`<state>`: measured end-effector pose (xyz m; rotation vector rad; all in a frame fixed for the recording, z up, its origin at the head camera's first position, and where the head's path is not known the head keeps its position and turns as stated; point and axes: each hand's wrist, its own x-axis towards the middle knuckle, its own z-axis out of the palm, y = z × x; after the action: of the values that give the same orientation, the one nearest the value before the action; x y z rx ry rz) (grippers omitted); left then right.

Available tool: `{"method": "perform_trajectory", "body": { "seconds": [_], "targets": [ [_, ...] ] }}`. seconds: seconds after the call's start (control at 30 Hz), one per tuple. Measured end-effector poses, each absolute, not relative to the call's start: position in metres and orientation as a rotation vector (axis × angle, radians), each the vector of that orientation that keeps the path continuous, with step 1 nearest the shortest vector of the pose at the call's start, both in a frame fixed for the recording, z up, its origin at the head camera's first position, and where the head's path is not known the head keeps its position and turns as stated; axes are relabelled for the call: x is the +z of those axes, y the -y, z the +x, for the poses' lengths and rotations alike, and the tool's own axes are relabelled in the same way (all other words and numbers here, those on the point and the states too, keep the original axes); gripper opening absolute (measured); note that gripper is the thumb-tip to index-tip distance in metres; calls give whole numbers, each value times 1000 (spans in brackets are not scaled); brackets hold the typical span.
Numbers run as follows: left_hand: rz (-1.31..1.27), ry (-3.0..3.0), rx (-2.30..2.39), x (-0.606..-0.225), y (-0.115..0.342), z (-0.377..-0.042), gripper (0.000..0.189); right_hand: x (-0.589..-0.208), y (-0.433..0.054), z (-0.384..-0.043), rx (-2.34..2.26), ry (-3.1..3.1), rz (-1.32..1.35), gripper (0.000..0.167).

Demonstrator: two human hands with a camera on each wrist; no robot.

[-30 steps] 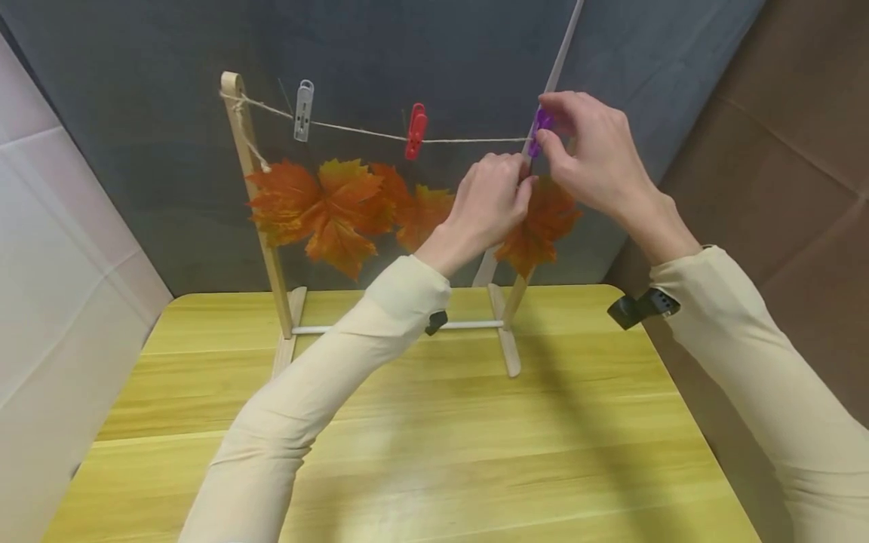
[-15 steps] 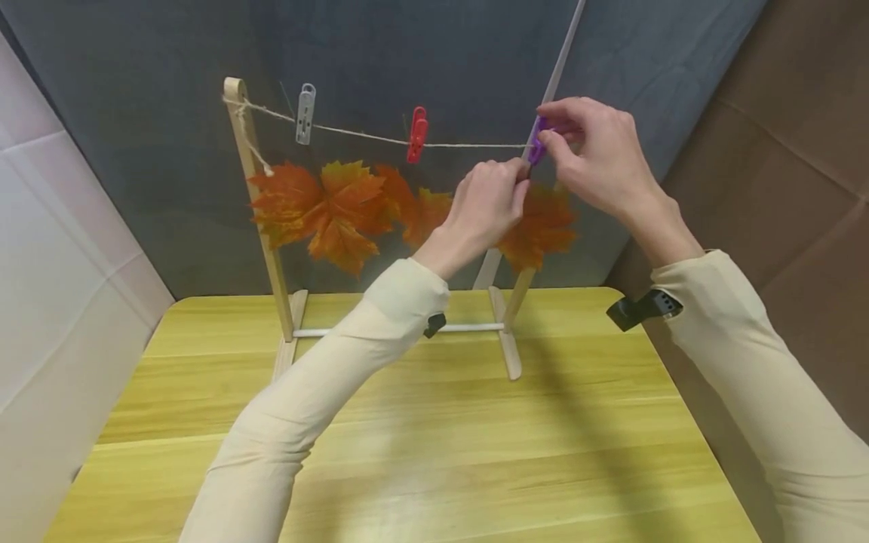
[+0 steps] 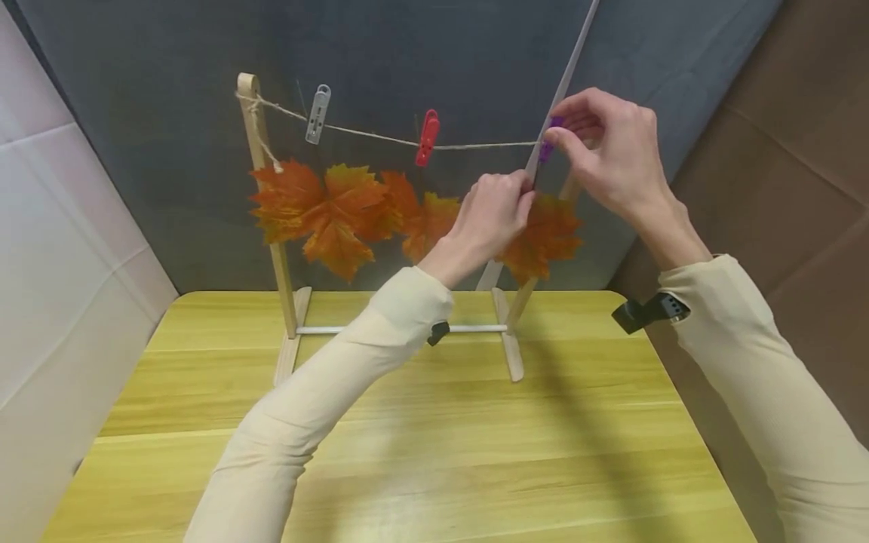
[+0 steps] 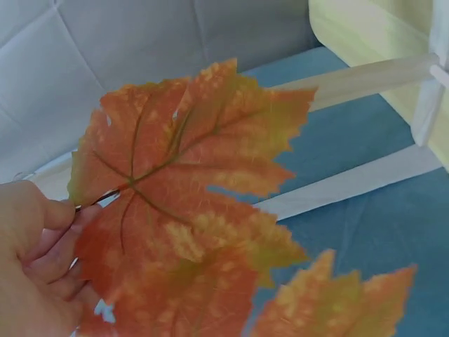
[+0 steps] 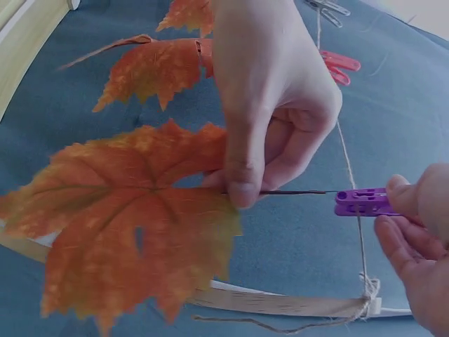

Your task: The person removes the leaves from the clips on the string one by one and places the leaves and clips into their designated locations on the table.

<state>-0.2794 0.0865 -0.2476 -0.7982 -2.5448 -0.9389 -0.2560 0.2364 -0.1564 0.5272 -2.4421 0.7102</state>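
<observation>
My left hand (image 3: pixel 492 207) pinches the dark stem of an orange maple leaf (image 5: pixel 98 193) between thumb and fingers, just above the blade. Thumb and fingers of my right hand (image 3: pixel 618 154) pinch a purple clothespin (image 5: pixel 365 202), which sits across the twine (image 3: pixel 485 145) near its right end. In the right wrist view the stem's tip reaches the clothespin's front end; whether it lies between the clip's jaws I cannot tell. In the left wrist view the leaf spreads out beyond the left fingers.
A red clothespin (image 3: pixel 428 138) and a clear clothespin (image 3: pixel 317 115) grip the twine farther left. More orange leaves (image 3: pixel 333 211) hang below them. The twine is tied to a wooden rack (image 3: pixel 281 279) standing on a wood-grain table (image 3: pixel 434 452), before a dark grey backdrop (image 3: pixel 407 45).
Both hands have shifted slightly, the right one rightward with the purple clothespin, the left one a little lower. The rack's top and the other clothespins appear slightly farther right.
</observation>
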Motion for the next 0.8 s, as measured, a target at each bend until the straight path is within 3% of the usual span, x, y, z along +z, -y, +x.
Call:
{"method": "perform_trajectory", "body": {
  "seconds": [0.47, 0.8],
  "targets": [
    [-957, 2555, -920, -272, -99, -250, 18, -164, -236, -256, 800, 1997, 675, 18],
    [-970, 2471, -1041, -296, -86, -220, 14, -178, -238, -240, 895, 1992, 576, 21]
  ]
}}
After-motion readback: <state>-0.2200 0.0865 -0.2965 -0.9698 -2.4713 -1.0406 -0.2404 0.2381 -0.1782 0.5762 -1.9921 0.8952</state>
